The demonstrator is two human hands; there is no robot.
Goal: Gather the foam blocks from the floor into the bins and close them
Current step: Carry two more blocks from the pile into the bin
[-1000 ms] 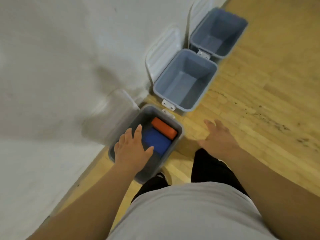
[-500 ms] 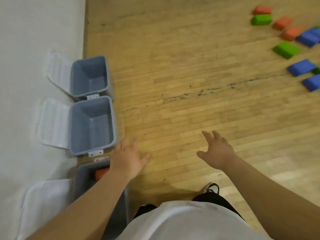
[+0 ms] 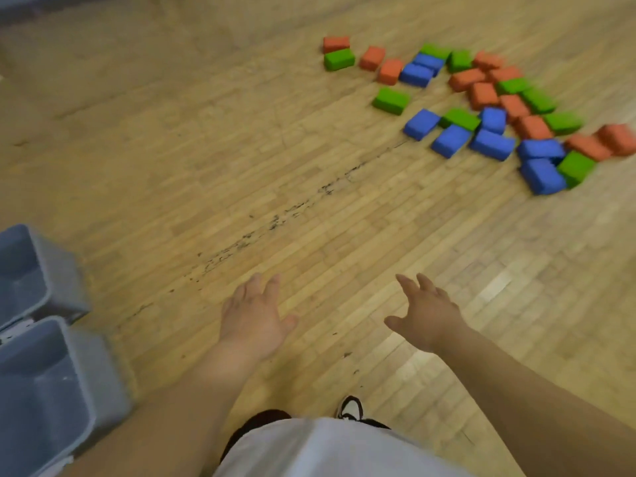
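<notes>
**Q:** Hands free rn?

**Me:** Yep, both. My left hand (image 3: 253, 318) & right hand (image 3: 426, 315) hold nothing. Fingers are loose and spread, palms down, both out low over the bare floor (image 3: 223, 173) at 12 o'clock from my body. I reckon they're out like that for balance and to be ready to scoop.

**Q:** Where are the blocks?

**Me:** The foam blocks (image 3: 488, 111) lie in a loose scatter at approx 1–2 o'clock, well apart from both hands. Red, green & blue are mixed, many touching or overlapping. The strays on the near edge are a green one (image 3: 390, 100) and a blue one (image 3: 421, 123). Those look like the easiest first grabs, since nothing's leaning on them.

**Q:** Bins?

**Me:** Two grey ones at 8–9 o'clock, side by side. The near bin (image 3: 103, 376) is cut off by the frame, and the far bin (image 3: 60, 280) sits just beyond it. Tops are open, no blocks in the parts I can see, and the lids are out of shot. They're prob parked to the side so the path to the pile stays open.

**Q:** Feet?

**Me:** One shoe (image 3: 349, 407) shows at 6 o'clock, toe aimed toward the pile.

**Q:** Progress?

**Me:** Early, imo, with most of the pile left. Foam's light & squashy, so one block per hand should be fine. The main risk is dropping one on the way back to the bins.
</notes>
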